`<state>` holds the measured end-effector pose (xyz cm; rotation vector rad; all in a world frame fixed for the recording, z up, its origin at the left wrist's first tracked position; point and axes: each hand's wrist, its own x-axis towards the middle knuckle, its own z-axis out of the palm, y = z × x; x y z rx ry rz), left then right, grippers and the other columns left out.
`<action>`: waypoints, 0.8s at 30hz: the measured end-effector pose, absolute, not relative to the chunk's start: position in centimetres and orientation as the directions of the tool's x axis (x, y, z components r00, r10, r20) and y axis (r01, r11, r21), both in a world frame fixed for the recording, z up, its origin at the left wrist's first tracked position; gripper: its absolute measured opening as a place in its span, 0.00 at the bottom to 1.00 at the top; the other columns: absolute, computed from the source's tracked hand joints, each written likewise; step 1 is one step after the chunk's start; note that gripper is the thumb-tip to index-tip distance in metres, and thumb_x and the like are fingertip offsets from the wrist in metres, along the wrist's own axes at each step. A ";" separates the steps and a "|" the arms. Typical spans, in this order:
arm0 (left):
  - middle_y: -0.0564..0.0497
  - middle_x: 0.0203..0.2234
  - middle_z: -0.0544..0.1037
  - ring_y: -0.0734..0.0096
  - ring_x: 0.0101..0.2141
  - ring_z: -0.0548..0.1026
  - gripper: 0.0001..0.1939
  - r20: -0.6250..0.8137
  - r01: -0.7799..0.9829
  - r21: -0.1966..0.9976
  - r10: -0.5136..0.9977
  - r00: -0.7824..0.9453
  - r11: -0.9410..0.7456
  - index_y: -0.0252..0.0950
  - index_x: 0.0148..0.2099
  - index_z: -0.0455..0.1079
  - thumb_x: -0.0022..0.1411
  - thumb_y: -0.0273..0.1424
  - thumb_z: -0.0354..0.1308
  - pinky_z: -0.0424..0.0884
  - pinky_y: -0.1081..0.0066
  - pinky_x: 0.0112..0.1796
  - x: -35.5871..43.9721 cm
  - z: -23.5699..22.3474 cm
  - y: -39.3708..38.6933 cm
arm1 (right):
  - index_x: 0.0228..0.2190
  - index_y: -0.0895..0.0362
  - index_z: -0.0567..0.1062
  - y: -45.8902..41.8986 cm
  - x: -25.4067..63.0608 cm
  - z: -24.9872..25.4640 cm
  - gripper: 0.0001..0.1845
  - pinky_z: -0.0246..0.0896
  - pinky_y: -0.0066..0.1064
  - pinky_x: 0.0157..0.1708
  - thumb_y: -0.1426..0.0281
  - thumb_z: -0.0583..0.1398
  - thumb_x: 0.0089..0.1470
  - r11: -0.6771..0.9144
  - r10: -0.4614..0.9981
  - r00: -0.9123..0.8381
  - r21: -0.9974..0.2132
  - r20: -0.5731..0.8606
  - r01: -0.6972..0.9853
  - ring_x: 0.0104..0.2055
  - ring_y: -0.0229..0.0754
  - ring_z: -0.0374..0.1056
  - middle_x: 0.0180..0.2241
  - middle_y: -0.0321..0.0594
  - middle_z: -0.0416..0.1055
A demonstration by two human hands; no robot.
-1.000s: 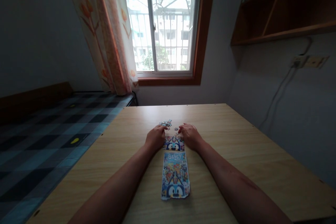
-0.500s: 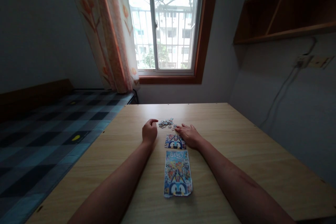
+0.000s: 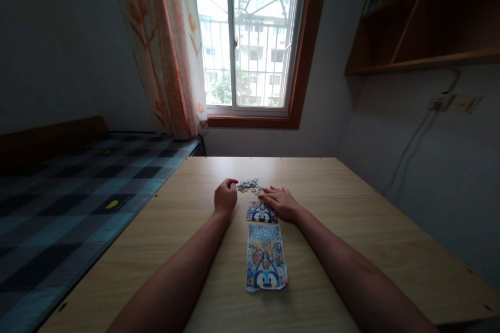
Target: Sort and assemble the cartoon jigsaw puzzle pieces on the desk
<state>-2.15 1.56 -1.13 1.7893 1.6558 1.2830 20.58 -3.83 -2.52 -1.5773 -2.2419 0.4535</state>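
Observation:
A partly assembled jigsaw puzzle (image 3: 262, 213) lies flat on the table, showing the lower part of a blue dog's picture. Just beyond it is a small heap of loose puzzle pieces (image 3: 250, 185). My left hand (image 3: 226, 196) rests at the left of the heap, its fingers curled in and the index finger bent toward the pieces; nothing shows in it. My right hand (image 3: 280, 202) lies palm down with fingers spread, its fingertips beside the nearest loose pieces and the puzzle's upper right edge. Nearer to me is a printed picture sheet (image 3: 266, 257) marked "BLUEY".
The wooden table (image 3: 187, 281) reaches toward the window (image 3: 253, 62). At the left stands a bed (image 3: 117, 177) with a checked cover, below a flowered curtain (image 3: 167, 52). A wooden shelf (image 3: 422, 65) and a socket with a cable (image 3: 441, 103) are on the right wall.
The view has shifted slightly. My right fingers have moved a little at the edge of the pieces; my left hand keeps its curled shape beside the heap.

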 end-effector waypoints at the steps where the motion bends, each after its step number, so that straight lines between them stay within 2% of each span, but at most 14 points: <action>1: 0.50 0.33 0.81 0.65 0.35 0.77 0.15 0.355 0.579 0.782 0.928 -0.111 -0.229 0.38 0.38 0.77 0.58 0.28 0.48 0.69 0.70 0.39 -2.1 -1.1 1.5 | 0.58 0.41 0.68 -3.8 20.5 -2.5 0.26 0.31 0.61 0.63 0.52 0.43 0.67 0.327 0.943 -0.317 -0.440 0.097 0.837 0.70 0.55 0.45 0.66 0.36 0.55; 6: 0.49 0.34 0.82 0.65 0.36 0.77 0.14 0.347 0.601 0.769 0.932 -0.105 -0.219 0.38 0.38 0.77 0.59 0.29 0.49 0.70 0.69 0.41 -2.0 -1.1 1.4 | 0.61 0.40 0.63 -3.6 19.9 -2.2 0.27 0.31 0.61 0.64 0.51 0.43 0.66 0.350 0.935 -0.348 -0.365 0.072 0.863 0.70 0.55 0.42 0.68 0.35 0.49; 9: 0.49 0.35 0.82 0.65 0.37 0.77 0.14 0.351 0.600 0.768 0.931 -0.103 -0.223 0.38 0.38 0.77 0.59 0.29 0.49 0.70 0.70 0.42 -2.0 -1.2 1.5 | 0.61 0.39 0.64 -3.3 19.8 -2.2 0.27 0.31 0.61 0.64 0.51 0.42 0.67 0.348 0.935 -0.348 -0.366 0.067 0.863 0.70 0.55 0.41 0.68 0.35 0.49; 12: 0.49 0.35 0.82 0.66 0.37 0.77 0.14 0.352 0.596 0.769 0.932 -0.089 -0.233 0.38 0.38 0.77 0.59 0.29 0.49 0.70 0.70 0.42 -2.0 -1.3 1.6 | 0.59 0.41 0.67 -3.1 20.1 -2.7 0.26 0.35 0.58 0.64 0.52 0.43 0.67 0.351 0.936 -0.318 -0.441 0.149 0.826 0.69 0.53 0.46 0.67 0.37 0.54; 15: 0.49 0.34 0.82 0.67 0.36 0.77 0.14 0.344 0.592 0.770 0.936 -0.073 -0.238 0.37 0.38 0.78 0.59 0.29 0.49 0.69 0.71 0.41 -2.1 -1.4 1.8 | 0.56 0.51 0.73 -2.8 20.7 -3.3 0.28 0.48 0.45 0.64 0.55 0.44 0.66 0.359 0.919 -0.165 -0.587 0.358 0.726 0.64 0.47 0.58 0.61 0.44 0.65; 17: 0.49 0.33 0.82 0.67 0.35 0.77 0.14 0.338 0.594 0.769 0.939 -0.065 -0.236 0.37 0.38 0.78 0.58 0.29 0.50 0.69 0.72 0.40 -2.1 -1.3 1.9 | 0.52 0.56 0.76 -2.7 21.0 -3.6 0.27 0.57 0.38 0.59 0.57 0.46 0.66 0.343 0.903 -0.052 -0.646 0.426 0.682 0.59 0.44 0.65 0.55 0.46 0.72; 21: 0.50 0.34 0.82 0.67 0.36 0.77 0.13 0.319 0.621 0.751 0.947 -0.040 -0.226 0.38 0.37 0.78 0.59 0.30 0.50 0.69 0.72 0.40 -2.1 -1.1 1.7 | 0.46 0.57 0.80 -2.9 20.9 -3.6 0.22 0.64 0.36 0.53 0.59 0.53 0.61 0.294 0.916 -0.014 -0.647 0.401 0.704 0.51 0.47 0.72 0.47 0.46 0.78; 24: 0.50 0.34 0.82 0.66 0.36 0.77 0.13 0.298 0.658 0.719 0.955 0.000 -0.224 0.39 0.37 0.78 0.59 0.30 0.51 0.68 0.72 0.39 -2.1 -1.0 1.5 | 0.44 0.55 0.80 -3.7 20.5 -3.5 0.18 0.63 0.38 0.53 0.60 0.57 0.58 0.301 0.921 -0.050 -0.624 0.387 0.721 0.50 0.48 0.72 0.47 0.45 0.78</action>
